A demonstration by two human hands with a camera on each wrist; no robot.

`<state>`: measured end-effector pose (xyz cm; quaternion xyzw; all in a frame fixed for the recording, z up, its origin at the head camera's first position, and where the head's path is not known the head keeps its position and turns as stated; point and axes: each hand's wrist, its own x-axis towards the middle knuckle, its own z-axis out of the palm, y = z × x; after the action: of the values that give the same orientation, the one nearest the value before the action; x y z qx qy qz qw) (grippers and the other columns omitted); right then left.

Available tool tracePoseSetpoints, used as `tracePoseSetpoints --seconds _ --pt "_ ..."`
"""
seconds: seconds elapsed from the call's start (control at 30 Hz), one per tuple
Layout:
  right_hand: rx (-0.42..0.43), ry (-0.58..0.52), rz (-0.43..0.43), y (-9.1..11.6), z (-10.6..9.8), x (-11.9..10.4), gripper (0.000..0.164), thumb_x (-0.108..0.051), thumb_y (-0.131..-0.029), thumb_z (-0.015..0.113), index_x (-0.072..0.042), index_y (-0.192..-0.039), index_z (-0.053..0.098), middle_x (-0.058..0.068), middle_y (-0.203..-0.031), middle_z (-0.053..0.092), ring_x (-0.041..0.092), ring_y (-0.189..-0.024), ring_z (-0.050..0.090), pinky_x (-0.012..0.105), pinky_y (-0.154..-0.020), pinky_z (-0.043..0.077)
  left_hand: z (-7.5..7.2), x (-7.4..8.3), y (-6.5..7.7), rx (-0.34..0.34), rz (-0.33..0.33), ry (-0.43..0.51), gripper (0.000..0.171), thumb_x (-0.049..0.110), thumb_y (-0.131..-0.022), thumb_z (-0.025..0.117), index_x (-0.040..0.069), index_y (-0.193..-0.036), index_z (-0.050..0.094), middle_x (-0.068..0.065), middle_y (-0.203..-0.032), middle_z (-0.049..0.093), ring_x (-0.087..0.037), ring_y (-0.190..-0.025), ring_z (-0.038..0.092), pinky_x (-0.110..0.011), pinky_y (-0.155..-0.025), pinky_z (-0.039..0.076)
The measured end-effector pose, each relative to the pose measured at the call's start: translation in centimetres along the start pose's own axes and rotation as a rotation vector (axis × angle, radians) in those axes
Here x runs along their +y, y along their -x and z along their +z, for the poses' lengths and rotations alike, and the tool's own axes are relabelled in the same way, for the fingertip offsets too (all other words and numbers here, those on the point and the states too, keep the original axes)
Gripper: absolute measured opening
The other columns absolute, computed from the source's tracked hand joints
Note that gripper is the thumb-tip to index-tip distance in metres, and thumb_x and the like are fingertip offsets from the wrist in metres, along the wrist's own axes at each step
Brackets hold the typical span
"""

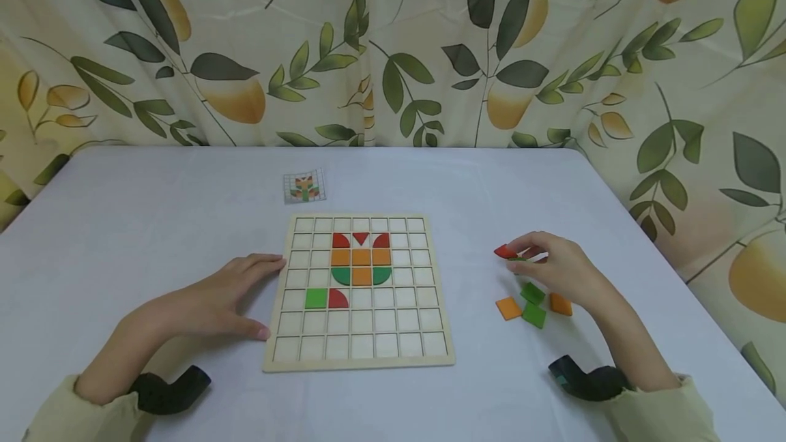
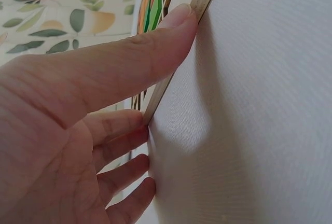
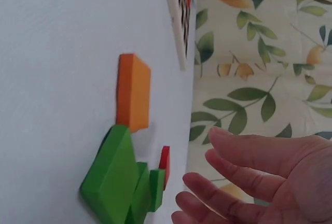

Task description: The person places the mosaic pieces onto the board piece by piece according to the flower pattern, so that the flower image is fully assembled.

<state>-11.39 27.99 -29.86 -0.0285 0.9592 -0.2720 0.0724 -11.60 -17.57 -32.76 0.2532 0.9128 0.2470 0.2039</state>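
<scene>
A wooden grid board [image 1: 361,358] lies mid-table, bearing red, orange and green flat tiles. My left hand [image 1: 211,302] touches its left edge, the thumb on the rim near the lower corner and the fingertips higher up; its fingers are extended in the left wrist view. To the board's right, my right hand [image 1: 555,268] hovers over loose tiles, thumb and fingers spread with nothing between them in the right wrist view. Nearest its fingertips is a red tile [image 1: 505,251], with a green tile [image 3: 156,190] beside it. A light green square [image 1: 316,298] sits beside a red quarter-circle [image 1: 338,298] on the board.
Behind the board lies a small card [image 1: 305,186] with a printed tile pattern. Below my right hand are an orange tile [image 1: 508,308], another orange tile [image 1: 561,304] and two green tiles [image 1: 533,315]. A leaf-and-fruit patterned curtain [image 1: 393,46] hangs behind the white table [image 1: 202,186].
</scene>
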Motion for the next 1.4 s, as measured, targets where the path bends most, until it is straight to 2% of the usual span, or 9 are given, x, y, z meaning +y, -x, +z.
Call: tracePoseSetpoints --seconds 0.23,0.53,0.8,1.4 --pt "-0.033 0.018 0.080 -0.3 -0.1 1.4 0.042 -0.026 -0.086 0.064 0.000 -0.118 0.056 0.021 -0.110 0.057 0.033 -0.099 0.051 0.027 -0.066 0.048 0.0 0.0 -0.1 -0.002 -0.004 0.003 0.101 0.052 -0.068 0.074 0.012 -0.146 0.025 -0.015 -0.151 0.021 -0.041 -0.137 0.018 -0.064 -0.103 0.027" --pt "-0.043 0.048 0.128 -0.5 -0.1 2.3 0.041 -0.022 -0.087 0.063 0.004 -0.117 0.056 0.021 -0.102 0.056 0.028 -0.088 0.050 0.025 -0.061 0.048 0.0 -0.1 -0.1 0.010 0.018 -0.004 0.100 0.053 -0.069 0.074 0.011 -0.146 0.026 -0.015 -0.150 0.023 -0.040 -0.136 0.020 -0.063 -0.103 0.028" --pt "-0.053 0.044 0.117 -0.5 0.0 2.9 0.038 -0.018 -0.086 0.063 0.007 -0.114 0.057 0.017 -0.094 0.056 0.024 -0.082 0.049 0.026 -0.060 0.046 0.0 -0.1 -0.1 0.010 0.026 -0.005 0.100 0.053 -0.069 0.073 0.011 -0.146 0.026 -0.014 -0.150 0.023 -0.039 -0.136 0.020 -0.063 -0.103 0.028" --pt "-0.021 0.035 0.099 -0.6 0.6 3.2 0.033 -0.014 -0.085 0.065 0.006 -0.110 0.058 0.015 -0.090 0.056 0.022 -0.079 0.048 0.025 -0.060 0.048 0.0 0.0 0.0 0.000 0.002 -0.003 0.101 0.053 -0.069 0.074 0.011 -0.146 0.025 -0.015 -0.151 0.022 -0.040 -0.136 0.019 -0.063 -0.102 0.028"
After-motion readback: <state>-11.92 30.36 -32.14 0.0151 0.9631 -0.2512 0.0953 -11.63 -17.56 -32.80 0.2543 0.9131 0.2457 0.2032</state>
